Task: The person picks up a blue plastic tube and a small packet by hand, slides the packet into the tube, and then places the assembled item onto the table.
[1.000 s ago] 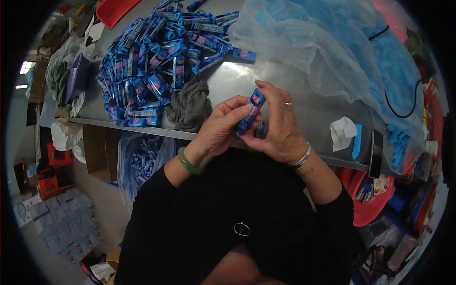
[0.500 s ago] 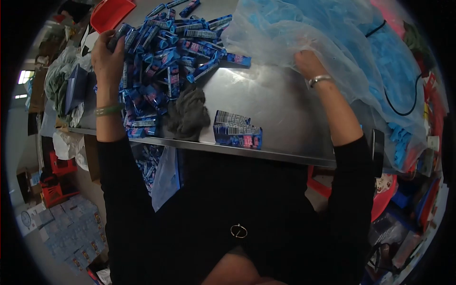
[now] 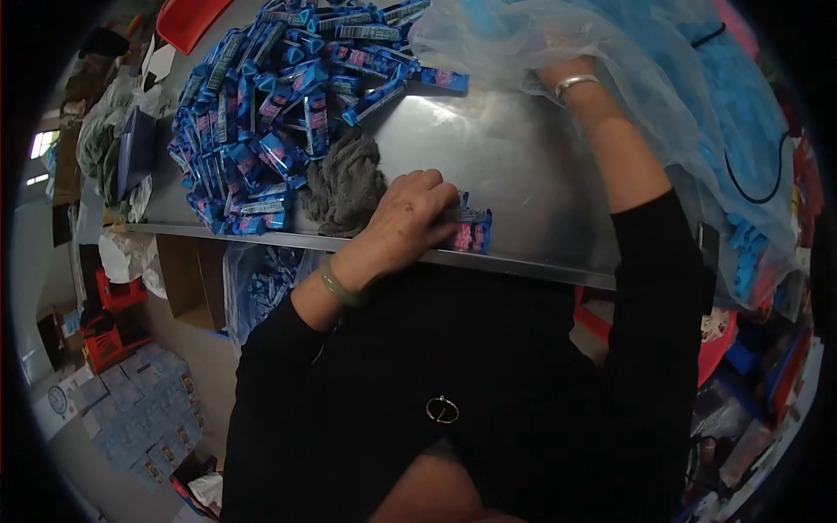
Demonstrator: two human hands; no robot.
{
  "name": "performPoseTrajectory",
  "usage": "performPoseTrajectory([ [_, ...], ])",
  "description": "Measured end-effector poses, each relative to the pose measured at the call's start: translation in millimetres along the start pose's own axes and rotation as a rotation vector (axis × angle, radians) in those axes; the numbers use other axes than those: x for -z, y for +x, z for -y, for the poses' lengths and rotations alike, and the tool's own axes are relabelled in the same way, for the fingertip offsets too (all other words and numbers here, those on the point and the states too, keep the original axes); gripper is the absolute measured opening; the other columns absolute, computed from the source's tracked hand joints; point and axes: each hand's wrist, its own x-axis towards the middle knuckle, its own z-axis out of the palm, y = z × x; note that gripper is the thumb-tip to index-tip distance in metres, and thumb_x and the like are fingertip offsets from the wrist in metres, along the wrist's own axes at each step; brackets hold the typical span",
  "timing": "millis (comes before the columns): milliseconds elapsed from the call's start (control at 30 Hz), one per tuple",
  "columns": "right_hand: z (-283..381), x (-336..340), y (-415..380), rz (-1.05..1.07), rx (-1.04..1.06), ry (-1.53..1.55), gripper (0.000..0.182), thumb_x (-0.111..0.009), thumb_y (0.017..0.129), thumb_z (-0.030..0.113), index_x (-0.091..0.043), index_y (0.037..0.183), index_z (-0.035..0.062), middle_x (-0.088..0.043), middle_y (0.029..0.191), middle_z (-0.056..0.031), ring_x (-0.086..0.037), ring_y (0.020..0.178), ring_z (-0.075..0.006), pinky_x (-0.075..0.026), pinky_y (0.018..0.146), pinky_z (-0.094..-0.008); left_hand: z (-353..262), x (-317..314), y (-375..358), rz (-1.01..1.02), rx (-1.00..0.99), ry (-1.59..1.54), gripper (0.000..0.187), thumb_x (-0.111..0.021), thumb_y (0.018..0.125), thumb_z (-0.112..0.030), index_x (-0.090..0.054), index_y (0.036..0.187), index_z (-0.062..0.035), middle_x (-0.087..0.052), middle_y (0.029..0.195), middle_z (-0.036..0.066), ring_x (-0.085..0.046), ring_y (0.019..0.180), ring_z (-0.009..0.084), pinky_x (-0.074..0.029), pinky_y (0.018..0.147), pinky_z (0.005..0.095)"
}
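Observation:
My left hand [image 3: 410,218], a green bangle at its wrist, is closed over a small row of blue-and-pink packets [image 3: 472,234] near the table's front edge. Its curled fingers are on the packets and hide most of them. To its left lies a crumpled grey cloth [image 3: 344,185]. My right hand [image 3: 567,68], with a silver bracelet, reaches under the edge of a clear plastic bag [image 3: 488,39] that holds light-blue items. The plastic covers its fingers. A large heap of similar blue packets [image 3: 253,131] spreads over the table's left side.
The metal table [image 3: 514,174] ends in a raised front edge just before my body. A red tray [image 3: 187,22] is at the far left. Below the table, a cardboard box [image 3: 193,283] and a plastic bag of packets [image 3: 270,283] stand on the left.
My left hand has come from the heap across to the small row of packets at the front. My right hand has moved slightly farther in under the plastic.

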Motion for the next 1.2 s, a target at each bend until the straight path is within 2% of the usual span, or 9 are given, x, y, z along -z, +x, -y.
performPoseTrajectory([
  [100,-6.2,12.2,-40.4,0.012,-0.073,0.147,0.052,-0.055,0.086,0.036,-0.051,0.130,0.0084,-0.056,0.130,-0.0167,-0.053,0.117,-0.0370,-0.040,0.101,-0.0490,3.8,-1.9,-0.7,-0.008,0.096,-0.170,0.021,-0.075,0.072,-0.006,-0.060,0.087,-0.0053,-0.056,0.082,0.009,-0.056,0.080,0.0291,-0.045,0.072,0.0386],
  [200,-7.7,42.3,-89.2,0.065,-0.208,0.492,0.036,-0.051,0.084,0.025,-0.056,0.113,0.0037,-0.065,0.106,-0.0182,-0.063,0.094,-0.0360,-0.048,0.087,-0.0446,6.9,-4.5,-1.1,-0.035,0.165,-0.309,0.016,-0.073,0.072,-0.004,-0.060,0.083,-0.0043,-0.057,0.081,0.009,-0.057,0.079,0.0287,-0.045,0.072,0.0381],
  [300,-12.6,45.4,-123.2,-0.104,-0.132,0.858,0.041,-0.060,0.081,0.026,-0.053,0.112,-0.0001,-0.064,0.095,-0.0150,-0.064,0.080,-0.0310,-0.051,0.078,-0.0417,6.3,-2.9,-1.0,-0.053,0.131,-0.256,0.013,-0.072,0.073,-0.003,-0.062,0.080,-0.0039,-0.058,0.080,0.009,-0.057,0.078,0.0282,-0.045,0.072,0.0375],
  [367,-16.6,35.4,-139.1,-0.136,-0.028,1.173,0.039,-0.064,0.081,0.018,-0.053,0.113,-0.0008,-0.060,0.084,-0.0099,-0.060,0.070,-0.0187,-0.051,0.070,-0.0340,7.6,-3.7,-2.5,-0.061,0.088,-0.189,0.011,-0.072,0.074,-0.003,-0.062,0.079,-0.0039,-0.059,0.081,0.009,-0.057,0.078,0.0280,-0.045,0.072,0.0372],
  [467,-9.7,54.4,-160.8,0.020,-0.103,1.263,0.033,-0.063,0.084,0.012,-0.053,0.115,0.0024,-0.057,0.080,-0.0048,-0.054,0.067,-0.0091,-0.049,0.065,-0.0263,10.0,-9.0,-5.2,-0.145,-0.075,0.011,0.010,-0.071,0.075,-0.005,-0.065,0.083,-0.0050,-0.059,0.084,0.008,-0.057,0.080,0.0271,-0.044,0.075,0.0367],
  [667,8.2,74.0,-185.1,0.025,-0.089,1.656,0.035,-0.062,0.091,0.013,-0.049,0.122,0.0026,-0.057,0.097,-0.0047,-0.060,0.072,-0.0095,-0.051,0.067,-0.0236,-0.3,0.4,-4.1,-0.220,-0.100,0.186,0.011,-0.069,0.079,-0.007,-0.069,0.090,-0.0065,-0.061,0.092,0.007,-0.057,0.088,0.0250,-0.044,0.078,0.0365],
  [800,9.0,77.6,-185.9,0.090,-0.079,1.738,0.038,-0.061,0.093,0.014,-0.047,0.126,0.0018,-0.057,0.101,-0.0062,-0.063,0.075,-0.0110,-0.052,0.068,-0.0239,-0.9,9.0,-1.9,-0.232,-0.048,0.038,0.013,-0.068,0.083,-0.008,-0.070,0.096,-0.0056,-0.062,0.094,0.008,-0.058,0.090,0.0260,-0.044,0.080,0.0368],
  [900,17.4,90.2,-183.3,-0.078,-0.066,1.853,0.037,-0.059,0.095,0.016,-0.048,0.127,0.0020,-0.061,0.096,-0.0061,-0.065,0.078,-0.0120,-0.052,0.069,-0.0244,-3.3,11.9,-1.5,-0.176,0.033,-0.176,0.013,-0.067,0.085,-0.009,-0.069,0.097,-0.0048,-0.063,0.096,0.009,-0.058,0.092,0.0263,-0.045,0.081,0.0364],
  [1200,26.5,86.4,-177.8,0.167,-0.120,2.028,0.036,-0.060,0.095,0.018,-0.050,0.126,0.0027,-0.060,0.092,-0.0035,-0.063,0.079,-0.0118,-0.051,0.071,-0.0257,-7.1,11.1,-2.6,-0.140,0.034,-0.433,0.011,-0.065,0.088,-0.010,-0.069,0.097,-0.0046,-0.064,0.098,0.010,-0.060,0.094,0.0242,-0.048,0.081,0.0333],
])
